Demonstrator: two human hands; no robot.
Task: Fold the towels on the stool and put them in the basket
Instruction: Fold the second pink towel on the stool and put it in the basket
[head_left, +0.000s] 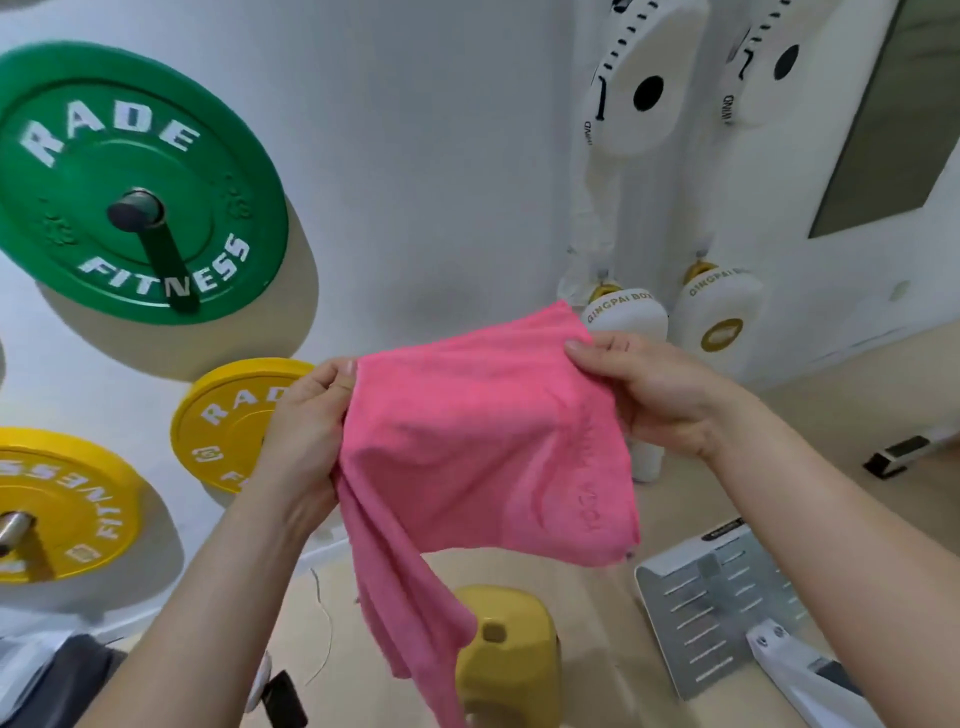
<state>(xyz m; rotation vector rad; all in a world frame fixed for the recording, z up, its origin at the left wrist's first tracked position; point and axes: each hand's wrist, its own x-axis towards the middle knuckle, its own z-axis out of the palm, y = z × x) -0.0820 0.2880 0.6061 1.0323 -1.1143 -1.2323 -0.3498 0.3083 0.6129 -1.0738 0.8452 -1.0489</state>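
I hold a pink towel (483, 441) in the air in front of me. My left hand (306, 426) pinches its upper left edge, and my right hand (654, 395) grips its upper right corner. The towel is stretched between them, and a loose part hangs down on the left over a yellow stool (514, 654) on the floor below. The stool's top shows nothing lying on it. No basket is in view.
Green (130, 182) and yellow weight plates (234, 421) hang on pegs on the white wall at left. White punch pads (722, 322) hang at right. A grey metal footplate (722, 603) of a machine stands on the floor at lower right.
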